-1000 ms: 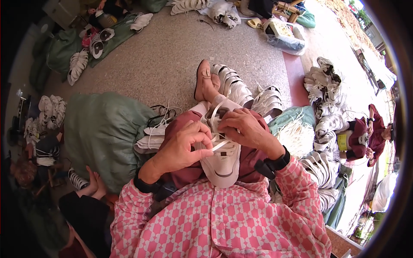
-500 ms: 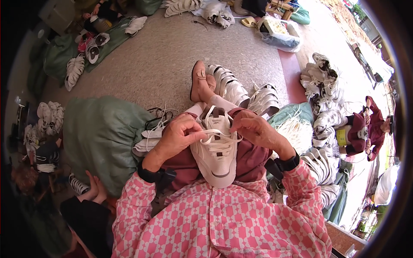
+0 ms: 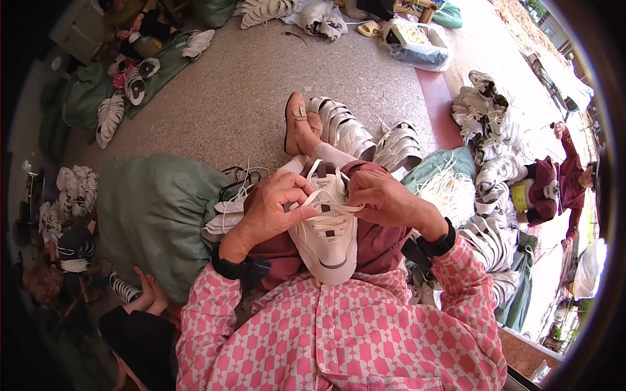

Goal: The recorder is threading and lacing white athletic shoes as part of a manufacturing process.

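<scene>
"Step?"
"Lacing, prob. midway. Shoe (image 3: 326,251) on lap (image 3: 378,246), toe near; L hand (image 3: 280,203) pinches lace (image 3: 339,207); R hand (image 3: 381,201) at shoe's right side, grip hidden, can't tell."
"Next?"
"Prob. calls for pulling lace thru, flat."

Your left hand (image 3: 277,203) and right hand (image 3: 386,202) make two. Between them you have one white shoe (image 3: 326,251). You wear two black wristbands (image 3: 225,266) (image 3: 443,240) and two tan slip-ons (image 3: 293,127). In front of you, count two rows of nested white uppers (image 3: 344,127) (image 3: 399,148); the pieces in each overlap too much for you to number. Beside you are one large green sack (image 3: 153,225) on the left and one bundle of pale laces (image 3: 448,199) on the right, its strands too many to tell. Farther off, you have one plastic-lined container (image 3: 424,60), one yellow slipper (image 3: 369,28) and, at right, one co-worker in dark red (image 3: 572,174).
</scene>
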`<state>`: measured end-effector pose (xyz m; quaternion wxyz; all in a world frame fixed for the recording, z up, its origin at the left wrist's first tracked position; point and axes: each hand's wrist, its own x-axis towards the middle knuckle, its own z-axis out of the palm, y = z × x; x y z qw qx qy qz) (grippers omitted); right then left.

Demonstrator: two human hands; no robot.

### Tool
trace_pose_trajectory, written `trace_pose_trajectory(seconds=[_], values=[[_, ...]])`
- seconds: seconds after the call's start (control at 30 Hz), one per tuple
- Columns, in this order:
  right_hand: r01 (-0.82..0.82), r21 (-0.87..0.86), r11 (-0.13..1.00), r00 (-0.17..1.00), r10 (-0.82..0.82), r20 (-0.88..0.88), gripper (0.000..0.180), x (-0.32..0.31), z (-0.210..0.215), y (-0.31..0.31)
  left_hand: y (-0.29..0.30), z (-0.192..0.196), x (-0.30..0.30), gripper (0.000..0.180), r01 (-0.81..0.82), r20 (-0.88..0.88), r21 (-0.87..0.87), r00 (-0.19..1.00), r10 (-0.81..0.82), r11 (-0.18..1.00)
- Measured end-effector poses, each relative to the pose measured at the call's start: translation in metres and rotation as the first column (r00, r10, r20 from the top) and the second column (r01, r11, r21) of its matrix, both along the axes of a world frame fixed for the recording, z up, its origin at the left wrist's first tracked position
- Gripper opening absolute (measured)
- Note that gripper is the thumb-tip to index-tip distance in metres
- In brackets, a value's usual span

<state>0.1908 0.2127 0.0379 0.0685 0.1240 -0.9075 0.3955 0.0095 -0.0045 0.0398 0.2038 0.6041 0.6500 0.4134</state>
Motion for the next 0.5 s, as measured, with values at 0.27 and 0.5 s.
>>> trace_pose_trajectory(seconds=[0.27, 0.5], values=[[-0.004, -0.061, 0.998, 0.997, 0.009, 0.081, 0.023, 0.003, 0.005, 0.006, -0.002, -0.013, -0.010, 0.022, 0.069, 0.035, -0.113, 0.997, -0.066, 0.991], [0.087, 0.340, 0.936, 0.994, -0.107, 0.039, 0.025, 0.003, 0.012, 0.009, -0.002, -0.007, -0.017, 0.024, 0.171, -0.013, -0.156, 0.985, -0.175, 0.973]])
